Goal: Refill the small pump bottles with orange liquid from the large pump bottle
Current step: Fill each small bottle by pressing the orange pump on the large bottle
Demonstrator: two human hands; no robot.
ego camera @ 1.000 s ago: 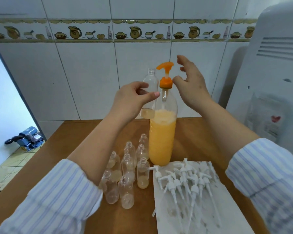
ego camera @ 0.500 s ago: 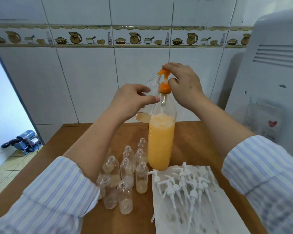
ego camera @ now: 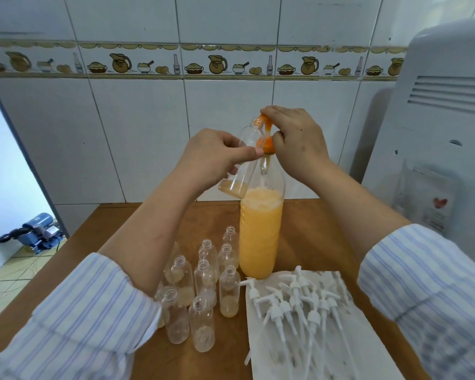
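The right hand (ego camera: 296,141) presses down on the orange pump head (ego camera: 266,123) of the large pump bottle (ego camera: 261,229), fingers curled over its top, at the centre of the frame. Just left of it, the left hand (ego camera: 214,157) grasps a small bottle (ego camera: 242,165) by its middle, tilted so its open neck sits under the spout; a shallow layer of pale orange liquid lies at its base. The large bottle stands on the wooden table (ego camera: 307,242), filled to well over half. Below and left of it, a cluster of uncapped small bottles (ego camera: 203,292) waits, most holding only a little liquid at the bottom. Lower right, white pump tops (ego camera: 294,300) lie loose on a white sheet (ego camera: 321,352). Judging from this, filling looks early, and capping has not begun. No label or brand is readable on the bottles; tiny marks on the tile-border bottles (ego camera: 177,65) at the top are too small to read.
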